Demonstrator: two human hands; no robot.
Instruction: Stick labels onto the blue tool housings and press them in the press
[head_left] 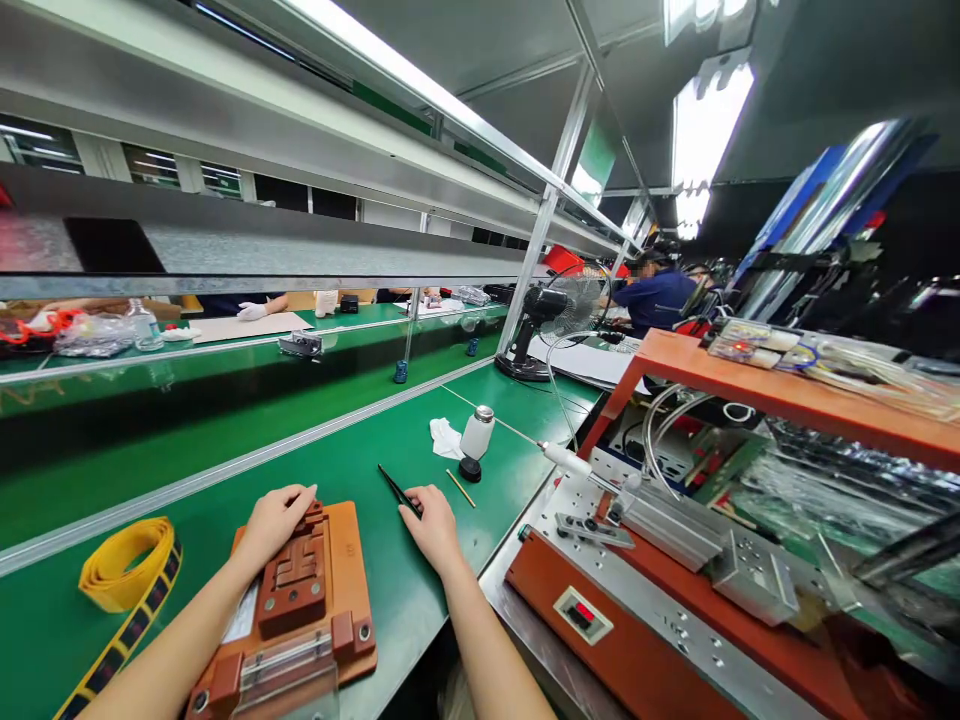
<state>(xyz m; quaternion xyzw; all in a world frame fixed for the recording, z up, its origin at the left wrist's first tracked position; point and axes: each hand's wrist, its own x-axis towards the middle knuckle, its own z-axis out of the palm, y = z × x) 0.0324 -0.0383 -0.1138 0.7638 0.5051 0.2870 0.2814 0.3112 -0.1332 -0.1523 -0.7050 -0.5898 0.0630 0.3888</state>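
The left hand [276, 525] lies over the far end of the brown fixture [352, 560], which is flat on the green bench [405, 620] in front of the person. Its fingers are half bent and close together, touching the raised block [292, 605]; whether they pinch some small part there, I cannot tell. The right hand [433, 525] is on the bench at the right of the fixture, with thumb and forefinger almost closed on the black tweezers [391, 482], whose thin end points away from the body. The fixture looks stiff and rather heavy, so it is better to take it by the two side edges of its base, and not by the clear plate [289, 680] at the near end, which may scratch or crack. The tweezers seem light and a little springy; the middle of the arms is the good place to hold, because the fine tips could bend. Beyond the tweezers are a white bottle [477, 437], a black cap [470, 469] and a thin stick [460, 488]. A yellow strip roll [112, 575] lies left of the fixture.
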